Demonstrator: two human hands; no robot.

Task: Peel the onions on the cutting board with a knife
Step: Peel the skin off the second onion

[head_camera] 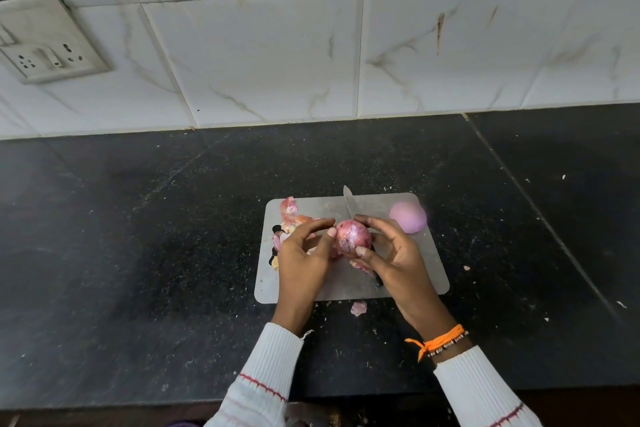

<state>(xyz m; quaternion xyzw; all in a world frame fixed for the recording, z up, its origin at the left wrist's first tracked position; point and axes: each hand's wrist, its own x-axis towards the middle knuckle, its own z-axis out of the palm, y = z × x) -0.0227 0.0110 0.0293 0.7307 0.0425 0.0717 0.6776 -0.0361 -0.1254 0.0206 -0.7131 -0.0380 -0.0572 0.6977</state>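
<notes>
A red onion [353, 238] with patchy skin is held just above the grey cutting board [412, 282]. My right hand [394, 260] grips it from the right, thumb under and fingers over the top. My left hand [303, 253] touches its left side with thumb and forefinger pinched at the skin. A knife lies on the board under my hands; its blade [348, 202] points away past the board's far edge, and the dark handle end [378, 279] peeks out below my right hand. A peeled pale pink onion [408, 217] rests at the board's far right corner.
Loose onion skins [290, 215] pile on the board's left side, and one scrap [358, 308] lies on the black counter [156, 236] just in front of the board. A tiled wall [277, 55] with a socket plate [45, 42] rises behind the counter.
</notes>
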